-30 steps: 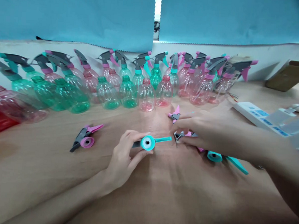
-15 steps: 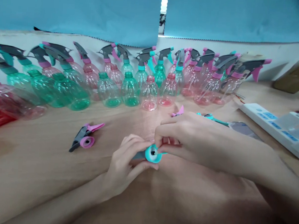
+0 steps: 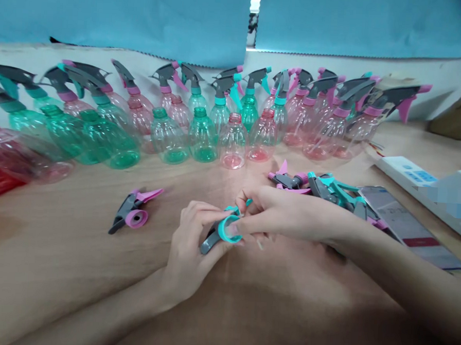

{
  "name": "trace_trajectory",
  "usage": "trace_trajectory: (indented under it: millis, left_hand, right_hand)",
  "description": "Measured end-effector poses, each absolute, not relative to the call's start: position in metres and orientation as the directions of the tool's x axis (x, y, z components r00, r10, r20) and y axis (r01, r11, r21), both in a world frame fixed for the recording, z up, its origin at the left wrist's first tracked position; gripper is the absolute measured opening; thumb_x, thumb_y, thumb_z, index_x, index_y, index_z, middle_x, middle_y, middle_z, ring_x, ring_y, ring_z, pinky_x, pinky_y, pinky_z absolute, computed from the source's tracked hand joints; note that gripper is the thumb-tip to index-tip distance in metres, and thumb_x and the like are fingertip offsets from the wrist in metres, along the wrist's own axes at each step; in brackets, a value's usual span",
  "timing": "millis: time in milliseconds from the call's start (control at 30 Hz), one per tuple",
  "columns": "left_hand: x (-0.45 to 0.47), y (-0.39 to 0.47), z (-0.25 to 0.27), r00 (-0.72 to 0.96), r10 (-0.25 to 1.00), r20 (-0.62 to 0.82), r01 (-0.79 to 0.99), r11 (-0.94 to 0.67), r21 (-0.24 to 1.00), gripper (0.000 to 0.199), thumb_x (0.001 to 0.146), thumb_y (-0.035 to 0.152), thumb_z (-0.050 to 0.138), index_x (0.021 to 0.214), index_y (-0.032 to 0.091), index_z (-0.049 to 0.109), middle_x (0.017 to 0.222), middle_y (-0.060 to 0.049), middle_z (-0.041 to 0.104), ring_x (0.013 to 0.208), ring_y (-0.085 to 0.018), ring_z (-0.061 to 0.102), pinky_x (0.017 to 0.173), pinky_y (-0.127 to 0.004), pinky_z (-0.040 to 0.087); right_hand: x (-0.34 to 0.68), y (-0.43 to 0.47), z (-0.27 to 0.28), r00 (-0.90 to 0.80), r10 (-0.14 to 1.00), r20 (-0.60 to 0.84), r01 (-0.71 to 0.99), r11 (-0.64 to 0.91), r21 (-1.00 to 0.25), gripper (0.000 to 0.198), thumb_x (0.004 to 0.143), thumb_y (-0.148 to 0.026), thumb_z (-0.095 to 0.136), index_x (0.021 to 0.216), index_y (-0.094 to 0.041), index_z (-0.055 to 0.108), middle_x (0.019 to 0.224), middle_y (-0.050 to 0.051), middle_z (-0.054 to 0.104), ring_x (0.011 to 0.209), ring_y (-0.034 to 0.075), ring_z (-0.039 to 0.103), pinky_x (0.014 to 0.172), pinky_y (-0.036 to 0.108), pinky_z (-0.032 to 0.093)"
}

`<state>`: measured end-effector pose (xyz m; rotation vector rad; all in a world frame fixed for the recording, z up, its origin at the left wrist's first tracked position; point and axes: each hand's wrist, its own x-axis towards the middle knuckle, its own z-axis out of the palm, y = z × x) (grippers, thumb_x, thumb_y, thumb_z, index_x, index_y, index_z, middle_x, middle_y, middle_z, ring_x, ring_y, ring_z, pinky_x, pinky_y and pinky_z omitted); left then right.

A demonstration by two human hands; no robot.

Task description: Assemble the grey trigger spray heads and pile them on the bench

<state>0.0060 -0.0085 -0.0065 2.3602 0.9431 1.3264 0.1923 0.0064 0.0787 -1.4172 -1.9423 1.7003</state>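
A grey trigger spray head with a teal collar (image 3: 210, 241) is held low over the table, its open collar facing me. My left hand (image 3: 190, 242) is wrapped round its grey body from the left. My right hand (image 3: 269, 213) closes on its collar side from the right, the thumb at the collar's mouth and the fingers by the teal parts behind. Below the right fingers shows a small pale piece, too blurred to name. On the table to the left lies another spray head, grey with a pink collar (image 3: 136, 218).
Several loose spray heads (image 3: 322, 187) lie beyond my right wrist, beside a phone (image 3: 413, 223) and a white power strip (image 3: 408, 171). Along the back stand clear green bottles (image 3: 204, 135) and pink bottles (image 3: 234, 142), many with spray heads fitted. A red item (image 3: 0, 176) lies far left.
The spray head has turned and moved slightly left in my left hand, so more of its grey body shows. My right hand has shifted lower and left, its thumb now over the collar's mouth.
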Motion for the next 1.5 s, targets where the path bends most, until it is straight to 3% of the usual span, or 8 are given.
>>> trace_trajectory:
  millis: [400, 533, 800, 1167, 1333, 1500]
  left_hand:
    - [0.001, -0.01, -0.006, 0.418, 0.532, 0.736, 0.507, -0.809, 0.297, 0.027, 0.083, 0.03, 0.063, 0.106, 0.023, 0.05, 0.081, -0.002, 0.054, 0.073, -0.019, 0.051, 0.064, -0.036, 0.038]
    - [0.003, -0.012, -0.004, 0.399, 0.559, 0.727, 0.532, -0.787, 0.313, 0.026, 0.085, 0.03, 0.059, 0.109, 0.026, 0.049, 0.08, -0.001, 0.052, 0.071, -0.02, 0.051, 0.063, -0.037, 0.036]
    - [0.006, -0.013, -0.005, 0.457, 0.502, 0.735, 0.553, -0.807, 0.207, 0.023, 0.086, 0.026, 0.058, 0.107, 0.022, 0.051, 0.073, 0.002, 0.049, 0.064, -0.016, 0.049, 0.061, -0.035, 0.034]
    - [0.007, -0.013, -0.003, 0.501, 0.487, 0.716, 0.533, -0.825, 0.188, 0.017, 0.087, 0.029, 0.057, 0.099, 0.02, 0.051, 0.077, 0.0, 0.049, 0.069, -0.017, 0.049, 0.063, -0.034, 0.033]
    - [0.007, -0.012, -0.002, 0.513, 0.489, 0.706, 0.54, -0.823, 0.177, 0.008, 0.09, 0.027, 0.052, 0.095, 0.021, 0.05, 0.076, 0.0, 0.048, 0.069, -0.017, 0.045, 0.063, -0.033, 0.031]
    - [0.009, -0.012, -0.003, 0.517, 0.494, 0.699, 0.55, -0.817, 0.171, 0.012, 0.091, 0.031, 0.051, 0.088, 0.019, 0.05, 0.076, 0.0, 0.048, 0.07, -0.017, 0.045, 0.064, -0.033, 0.03]
  right_hand:
    - [0.188, 0.008, 0.065, -0.54, 0.75, -0.382, 0.276, -0.27, -0.922, 0.03, 0.07, -0.029, 0.066, 0.071, -0.022, 0.036, 0.058, -0.007, 0.049, 0.057, 0.009, 0.041, 0.052, 0.023, 0.032]
    - [0.184, 0.005, 0.064, -0.484, 0.781, -0.394, 0.233, -0.318, -0.919, 0.027, 0.075, -0.028, 0.061, 0.071, -0.022, 0.035, 0.059, -0.007, 0.047, 0.056, 0.009, 0.042, 0.052, 0.023, 0.032]
    - [0.186, 0.005, 0.067, -0.617, 0.712, -0.336, 0.222, -0.251, -0.942, 0.031, 0.067, -0.007, 0.054, 0.062, -0.02, 0.027, 0.052, -0.01, 0.038, 0.054, 0.006, 0.039, 0.048, 0.021, 0.024]
    - [0.188, -0.002, 0.069, -0.554, 0.759, -0.34, 0.395, -0.12, -0.911, 0.025, 0.067, -0.017, 0.053, 0.065, -0.022, 0.028, 0.057, -0.009, 0.035, 0.053, 0.008, 0.028, 0.048, 0.025, 0.021]
    - [0.187, -0.004, 0.07, -0.532, 0.775, -0.34, 0.4, -0.123, -0.908, 0.023, 0.068, -0.022, 0.051, 0.069, -0.023, 0.028, 0.06, -0.009, 0.036, 0.055, 0.009, 0.028, 0.049, 0.025, 0.023]
    - [0.183, -0.003, 0.065, -0.462, 0.826, -0.323, 0.423, -0.115, -0.899, 0.027, 0.068, -0.025, 0.054, 0.066, -0.022, 0.027, 0.054, -0.009, 0.039, 0.051, 0.008, 0.033, 0.047, 0.025, 0.021]
